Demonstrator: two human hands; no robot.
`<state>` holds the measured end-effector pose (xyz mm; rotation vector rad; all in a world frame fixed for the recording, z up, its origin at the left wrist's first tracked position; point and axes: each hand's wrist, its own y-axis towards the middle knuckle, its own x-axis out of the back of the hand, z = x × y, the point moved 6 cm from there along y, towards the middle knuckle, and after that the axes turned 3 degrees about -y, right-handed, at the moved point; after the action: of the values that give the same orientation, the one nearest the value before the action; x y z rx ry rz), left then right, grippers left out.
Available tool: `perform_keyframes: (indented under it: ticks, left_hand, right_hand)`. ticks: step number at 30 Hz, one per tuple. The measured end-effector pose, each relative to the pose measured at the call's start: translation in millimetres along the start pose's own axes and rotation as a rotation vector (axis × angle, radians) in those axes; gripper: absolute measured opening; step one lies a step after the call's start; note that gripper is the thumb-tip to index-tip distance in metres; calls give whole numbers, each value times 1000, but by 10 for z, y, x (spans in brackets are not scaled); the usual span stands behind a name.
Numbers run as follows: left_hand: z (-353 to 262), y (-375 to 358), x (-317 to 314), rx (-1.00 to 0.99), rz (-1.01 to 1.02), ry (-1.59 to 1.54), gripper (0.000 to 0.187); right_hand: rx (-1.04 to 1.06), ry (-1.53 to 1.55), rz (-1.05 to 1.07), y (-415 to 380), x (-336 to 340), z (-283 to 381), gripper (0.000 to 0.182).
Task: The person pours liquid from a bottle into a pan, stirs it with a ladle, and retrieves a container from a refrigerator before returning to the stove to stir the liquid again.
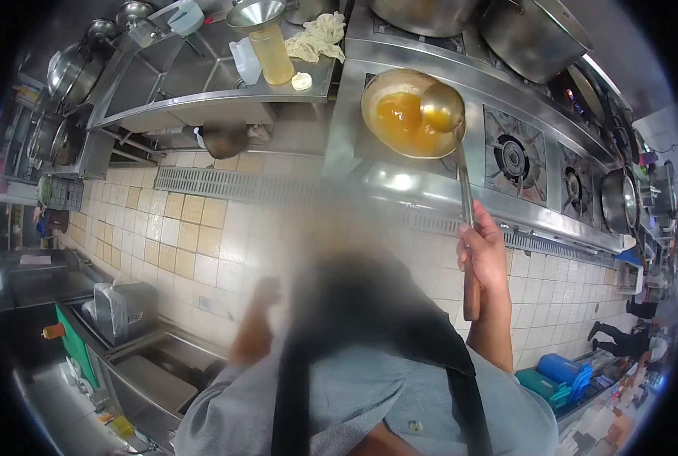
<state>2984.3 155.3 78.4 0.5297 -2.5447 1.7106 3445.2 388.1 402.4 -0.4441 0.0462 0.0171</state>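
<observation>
My right hand [485, 247] is closed around the long handle of a ladle [464, 182], which ends in a wooden grip below my fingers. The ladle's round metal bowl is over the right side of a wide metal pan [371, 114], and some liquid shows in it. Orange-yellow liquid [400, 125] covers the bottom of the pan, which sits on the left part of the stove. My left hand [264, 292] hangs low beside my apron, away from the stove. It is blurred, so its fingers cannot be made out.
Two large pots [533, 38] stand at the back of the stove, with bare burners [512, 156] right of the pan. On the left counter are a bottle with a funnel [270, 57] and a crumpled cloth [318, 38]. A floor grate [225, 185] crosses the tiles.
</observation>
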Motion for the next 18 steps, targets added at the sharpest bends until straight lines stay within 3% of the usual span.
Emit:
perform_keyframes:
  ticks: [4,12,13,15,18]
  left_hand:
    - [-260,108,-51,-85,71,87,45]
    - [-594,277,24,-130,97,50,44]
    - [-481,493,115,-132,100,52,44]
    - [-422,801,232,-387,153,305,45]
    - [-395,872,461,-275,169,243,45]
  right_hand:
    - [165,-88,-104,2,-27,-33,61]
    - [124,-178,-141,-3,-223,-328,62]
    - [145,-253,-145,23,-258,-394,61]
    - [133,-397,-149,21,-323,-441,59]
    - [248,-666,-195,74,-411,-556,59]
